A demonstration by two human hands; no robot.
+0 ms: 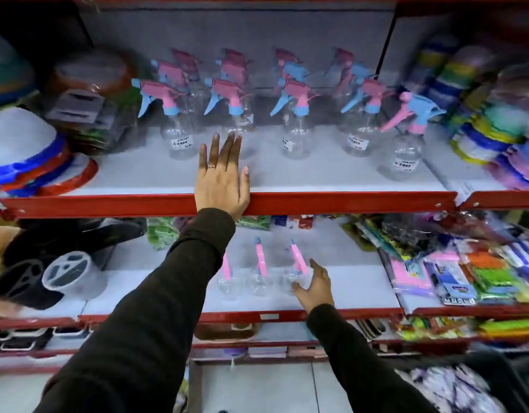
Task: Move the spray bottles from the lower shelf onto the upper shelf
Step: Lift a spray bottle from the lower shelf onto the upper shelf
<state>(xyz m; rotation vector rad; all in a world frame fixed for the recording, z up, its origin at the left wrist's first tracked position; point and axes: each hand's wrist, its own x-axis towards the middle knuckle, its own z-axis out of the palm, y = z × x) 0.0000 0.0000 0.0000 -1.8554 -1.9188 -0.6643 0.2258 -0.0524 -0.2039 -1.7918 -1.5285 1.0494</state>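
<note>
Several clear spray bottles (179,138) with pink and blue trigger heads stand in rows on the upper shelf (346,201). Three more clear spray bottles (258,278) with pink heads stand on the lower shelf (361,293). My left hand (223,177) lies flat and open on the upper shelf's front edge, fingertips just short of a bottle. My right hand (312,286) is open, fingers spread, right beside the rightmost lower bottle (296,269), with no grip on it.
Stacked bowls and basins (33,153) crowd the upper shelf's left end. Packaged sponges (492,120) fill its right end. On the lower shelf, black fan-like items (48,272) sit left and packaged goods (465,269) right. Red rails edge each shelf.
</note>
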